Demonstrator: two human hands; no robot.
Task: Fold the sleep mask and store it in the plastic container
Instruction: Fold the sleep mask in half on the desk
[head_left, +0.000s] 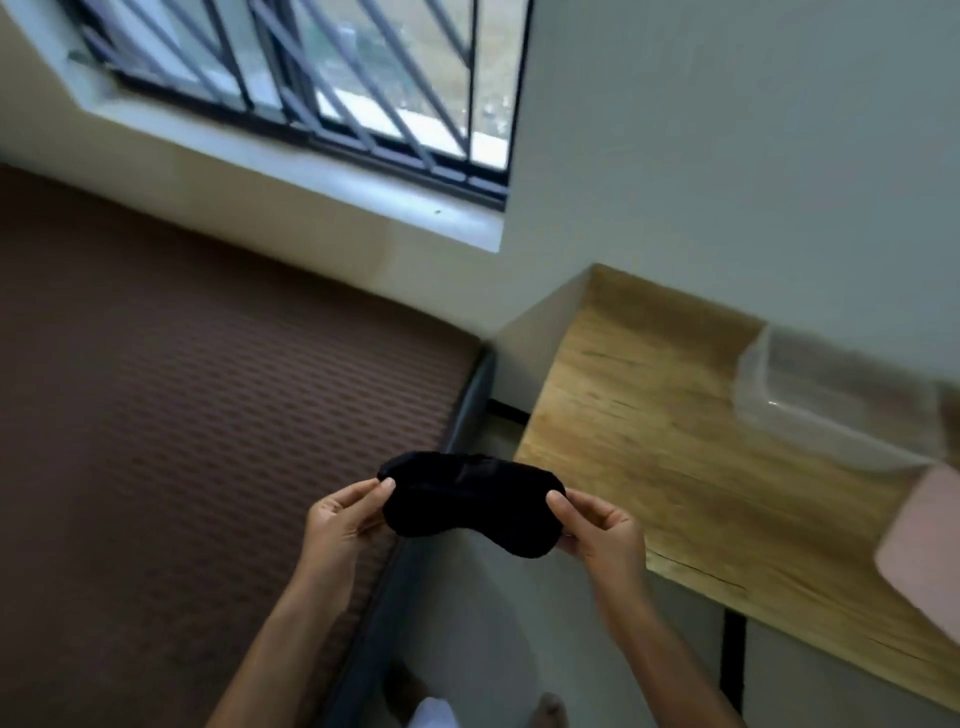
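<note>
A black sleep mask (470, 501) is stretched out flat in the air between my two hands, over the gap between the bed and the desk. My left hand (340, 525) pinches its left end between thumb and fingers. My right hand (600, 530) pinches its right end the same way. A clear plastic container (831, 400) stands open on the wooden desk (649, 441) at the right, well away from the mask. The mask's strap is hidden from me.
A brown patterned mattress (208, 415) with a dark edge fills the left. A pink flat object (924, 545) lies on the desk's right edge near the container. A barred window (311, 88) sits above the bed. Grey floor shows below my arms.
</note>
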